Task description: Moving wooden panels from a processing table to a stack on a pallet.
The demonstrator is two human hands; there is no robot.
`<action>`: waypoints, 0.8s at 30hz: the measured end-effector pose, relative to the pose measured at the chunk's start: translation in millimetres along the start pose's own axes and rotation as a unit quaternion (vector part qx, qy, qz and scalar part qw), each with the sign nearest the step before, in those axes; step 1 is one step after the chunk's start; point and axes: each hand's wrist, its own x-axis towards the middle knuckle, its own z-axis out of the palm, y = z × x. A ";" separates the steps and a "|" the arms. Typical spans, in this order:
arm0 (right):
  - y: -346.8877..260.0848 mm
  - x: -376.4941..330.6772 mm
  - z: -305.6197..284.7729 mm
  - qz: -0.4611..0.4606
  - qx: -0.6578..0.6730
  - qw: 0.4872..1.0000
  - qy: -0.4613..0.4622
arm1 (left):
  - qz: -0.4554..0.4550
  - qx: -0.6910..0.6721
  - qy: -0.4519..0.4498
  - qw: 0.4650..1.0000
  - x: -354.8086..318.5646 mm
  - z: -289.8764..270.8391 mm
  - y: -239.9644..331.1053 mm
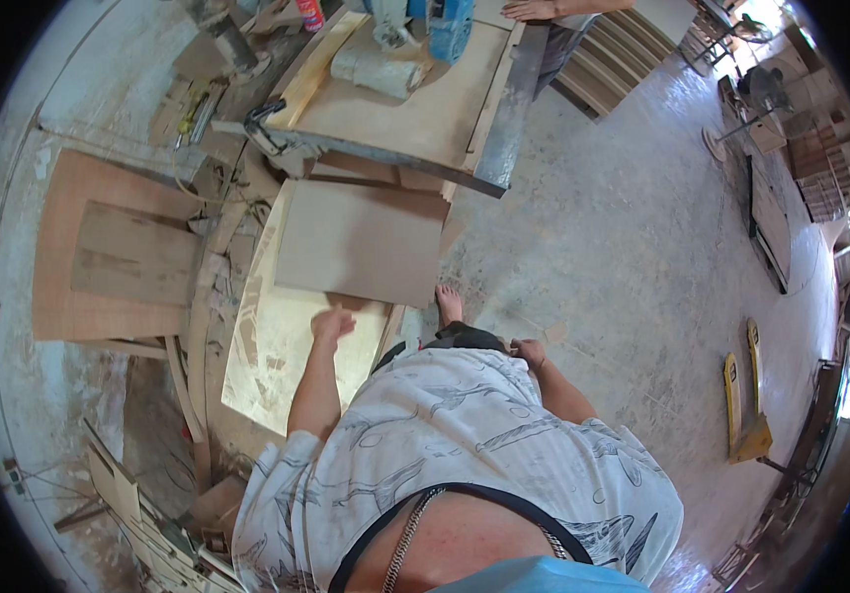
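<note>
Head view: left hand (pixel 332 323) partly curled, can't tell if gripping, near the edge of the brown board (pixel 361 242) just ahead, which overlaps a pale sheet (pixel 269 356). Right hand (pixel 528 352) near the dark shorts (pixel 472 337), grip unclear; worktable (pixel 450 114) ahead of both hands.

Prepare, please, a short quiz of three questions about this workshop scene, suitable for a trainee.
1. Which is nearer the flat brown board: the left hand or the right hand?
2. True or false: the yellow forked equipment is in the right half of the picture.
3. Complete: a co-worker's hand shows near the picture's ____ edge.

Key: 1. left hand; 2. true; 3. top
</note>
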 end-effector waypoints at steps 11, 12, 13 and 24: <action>-52.1 7.7 -6.7 0.071 0.184 0.980 -0.038 | -0.094 0.148 -0.017 0.984 -71.5 -21.9 -72.2; -57.8 7.4 -6.4 0.069 0.173 0.982 -0.033 | -0.089 0.151 -0.021 0.984 -66.7 -13.8 -71.3; -59.7 7.5 -8.1 0.066 0.179 0.981 -0.026 | -0.083 0.155 -0.028 0.984 -65.3 -9.4 -70.6; -50.3 40.9 -12.4 0.030 0.113 0.993 -0.022 | -0.042 0.205 -0.087 0.974 -49.0 31.6 -36.0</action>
